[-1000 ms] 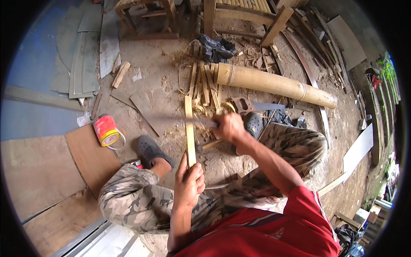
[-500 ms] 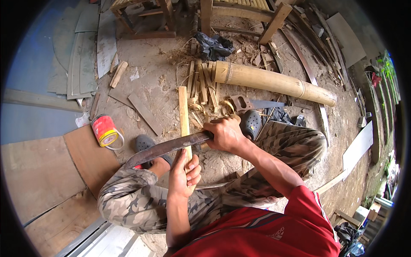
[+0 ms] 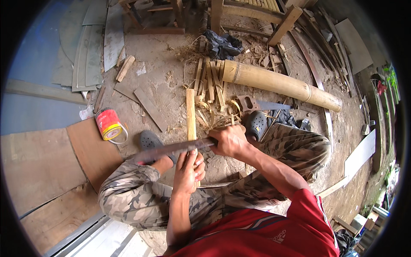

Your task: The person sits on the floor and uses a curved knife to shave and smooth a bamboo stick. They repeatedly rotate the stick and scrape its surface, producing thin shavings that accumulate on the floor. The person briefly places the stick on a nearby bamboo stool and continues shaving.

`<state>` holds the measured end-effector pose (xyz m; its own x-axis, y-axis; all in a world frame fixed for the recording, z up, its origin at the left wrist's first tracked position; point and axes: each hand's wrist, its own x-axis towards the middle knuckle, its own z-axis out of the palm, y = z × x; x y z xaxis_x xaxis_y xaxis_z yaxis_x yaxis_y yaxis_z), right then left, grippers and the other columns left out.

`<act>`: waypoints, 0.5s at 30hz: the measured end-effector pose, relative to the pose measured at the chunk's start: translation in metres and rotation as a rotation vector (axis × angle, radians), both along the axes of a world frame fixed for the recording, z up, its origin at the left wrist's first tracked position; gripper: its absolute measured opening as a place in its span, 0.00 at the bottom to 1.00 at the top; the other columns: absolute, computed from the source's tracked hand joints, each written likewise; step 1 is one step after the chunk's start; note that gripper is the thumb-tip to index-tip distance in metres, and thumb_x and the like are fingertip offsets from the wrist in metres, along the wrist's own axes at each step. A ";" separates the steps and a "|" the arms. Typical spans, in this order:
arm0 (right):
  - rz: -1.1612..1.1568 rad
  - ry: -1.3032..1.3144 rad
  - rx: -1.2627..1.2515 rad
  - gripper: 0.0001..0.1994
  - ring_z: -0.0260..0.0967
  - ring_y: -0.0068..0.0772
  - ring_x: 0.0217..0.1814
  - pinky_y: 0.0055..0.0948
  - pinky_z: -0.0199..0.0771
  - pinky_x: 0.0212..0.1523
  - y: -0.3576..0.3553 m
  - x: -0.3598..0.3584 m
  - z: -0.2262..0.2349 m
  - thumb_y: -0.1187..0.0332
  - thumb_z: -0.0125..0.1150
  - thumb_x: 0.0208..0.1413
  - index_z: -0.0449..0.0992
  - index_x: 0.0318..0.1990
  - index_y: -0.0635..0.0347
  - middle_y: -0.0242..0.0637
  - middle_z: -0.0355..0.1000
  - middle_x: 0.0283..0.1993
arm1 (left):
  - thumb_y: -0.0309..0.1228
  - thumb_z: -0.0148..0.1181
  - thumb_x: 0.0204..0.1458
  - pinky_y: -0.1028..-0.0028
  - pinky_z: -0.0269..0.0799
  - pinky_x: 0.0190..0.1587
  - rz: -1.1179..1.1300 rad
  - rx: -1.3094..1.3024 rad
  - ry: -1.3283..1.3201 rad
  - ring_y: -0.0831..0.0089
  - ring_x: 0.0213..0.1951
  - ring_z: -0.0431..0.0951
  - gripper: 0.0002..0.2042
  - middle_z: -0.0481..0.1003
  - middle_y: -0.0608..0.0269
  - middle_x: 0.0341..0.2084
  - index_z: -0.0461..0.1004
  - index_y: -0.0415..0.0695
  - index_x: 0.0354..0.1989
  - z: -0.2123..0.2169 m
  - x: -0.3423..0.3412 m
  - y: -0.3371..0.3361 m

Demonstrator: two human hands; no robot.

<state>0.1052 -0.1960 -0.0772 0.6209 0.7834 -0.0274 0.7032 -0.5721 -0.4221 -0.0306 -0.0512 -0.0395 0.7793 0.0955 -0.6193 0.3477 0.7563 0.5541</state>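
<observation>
My left hand (image 3: pixel 187 171) is wrapped round the lower part of a pale bamboo strip (image 3: pixel 190 112), which stands up and away from me. In my right hand (image 3: pixel 230 140) is the handle of a machete (image 3: pixel 174 149). Its long dark blade lies across the strip just above my left fingers and points left, slightly blurred. The blade's far end passes over my left leg near the shoe. Beyond the strip, several cut bamboo strips (image 3: pixel 209 81) lie in a pile among curled shavings.
A thick bamboo pole (image 3: pixel 282 85) lies beyond my hands at the right, with a handsaw (image 3: pixel 265 105) below it. A red and yellow can (image 3: pixel 111 124) sits at the left. Black plastic (image 3: pixel 223 45) and wooden furniture (image 3: pixel 252 17) are at the far side.
The machete blade has moved down along the bamboo strip, closer to my left hand, and lies flatter. The whole view has shifted slightly.
</observation>
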 end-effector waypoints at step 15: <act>-0.021 0.013 0.034 0.08 0.74 0.42 0.21 0.43 0.73 0.24 -0.001 0.003 -0.025 0.57 0.64 0.47 0.81 0.33 0.46 0.35 0.75 0.21 | 0.32 0.47 0.68 0.85 0.52 0.16 0.000 0.063 0.068 0.87 0.17 0.56 0.05 0.60 0.73 0.24 0.65 0.49 0.48 0.008 -0.002 0.000</act>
<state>0.1079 -0.1974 -0.1020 0.6367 0.7711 -0.0091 0.6858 -0.5716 -0.4506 -0.0328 -0.0508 -0.0310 0.7359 0.1358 -0.6633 0.3858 0.7210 0.5756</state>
